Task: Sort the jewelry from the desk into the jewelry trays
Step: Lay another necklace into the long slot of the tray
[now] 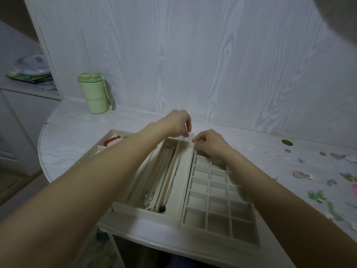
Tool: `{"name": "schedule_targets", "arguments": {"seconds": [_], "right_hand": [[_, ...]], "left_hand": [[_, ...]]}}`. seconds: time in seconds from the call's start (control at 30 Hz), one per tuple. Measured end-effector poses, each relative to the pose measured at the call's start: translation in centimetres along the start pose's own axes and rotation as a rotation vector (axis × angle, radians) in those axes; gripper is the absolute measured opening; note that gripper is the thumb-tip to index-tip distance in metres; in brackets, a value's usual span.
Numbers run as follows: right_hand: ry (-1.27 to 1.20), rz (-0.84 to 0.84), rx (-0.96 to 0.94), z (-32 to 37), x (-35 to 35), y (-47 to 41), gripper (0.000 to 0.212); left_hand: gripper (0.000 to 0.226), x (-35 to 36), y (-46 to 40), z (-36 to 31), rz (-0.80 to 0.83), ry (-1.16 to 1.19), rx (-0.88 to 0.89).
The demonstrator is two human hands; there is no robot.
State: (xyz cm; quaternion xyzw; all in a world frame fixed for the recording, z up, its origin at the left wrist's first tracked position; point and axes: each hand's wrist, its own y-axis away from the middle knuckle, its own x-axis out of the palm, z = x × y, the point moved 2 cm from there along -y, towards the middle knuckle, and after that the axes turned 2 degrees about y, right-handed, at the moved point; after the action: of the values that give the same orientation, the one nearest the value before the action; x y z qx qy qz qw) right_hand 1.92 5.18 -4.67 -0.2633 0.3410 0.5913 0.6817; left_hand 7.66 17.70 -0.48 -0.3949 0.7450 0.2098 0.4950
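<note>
Two bare arms reach over the white desk (77, 132). Left hand (178, 122) pinches a necklace (174, 176) in the long tray (185, 182); right hand (209, 143) is curled, grip unclear. Green cup (93, 93) stands by the wall.

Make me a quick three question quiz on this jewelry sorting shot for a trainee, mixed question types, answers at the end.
1. True or false: the grid tray already holds several rings.
2. Which hand pinches the top of the chain necklace? A left hand, B right hand
3. Fill in: the green cup stands at the desk's far ___ side.

Key: 1 false, its compartments that show are bare. 2 A. 3 left.
</note>
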Motion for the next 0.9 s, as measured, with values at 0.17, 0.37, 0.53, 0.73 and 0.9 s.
{"name": "schedule_targets", "arguments": {"seconds": [0.17,0.37,0.53,0.73,0.9], "right_hand": [[0.006,0.02,-0.001,-0.1,-0.1,0.0,0.022],[0.042,0.029,-0.017,0.1,-0.1,0.1,0.024],[0.098,0.03,-0.041,0.3,-0.1,0.4,0.028],[0.113,0.034,-0.043,0.3,0.0,0.4,0.029],[0.15,0.03,-0.064,0.5,0.1,0.7,0.032]], "left_hand": [[0.014,0.6,-0.2,0.3,0.002,-0.007,-0.013],[0.011,1.4,-0.1,0.4,0.009,-0.024,0.009],[0.008,2.3,-0.1,0.7,0.036,-0.127,0.009],[0.013,3.3,0.0,0.6,0.02,-0.246,0.014],[0.017,3.3,0.1,0.1,0.01,-0.263,-0.011]]}}
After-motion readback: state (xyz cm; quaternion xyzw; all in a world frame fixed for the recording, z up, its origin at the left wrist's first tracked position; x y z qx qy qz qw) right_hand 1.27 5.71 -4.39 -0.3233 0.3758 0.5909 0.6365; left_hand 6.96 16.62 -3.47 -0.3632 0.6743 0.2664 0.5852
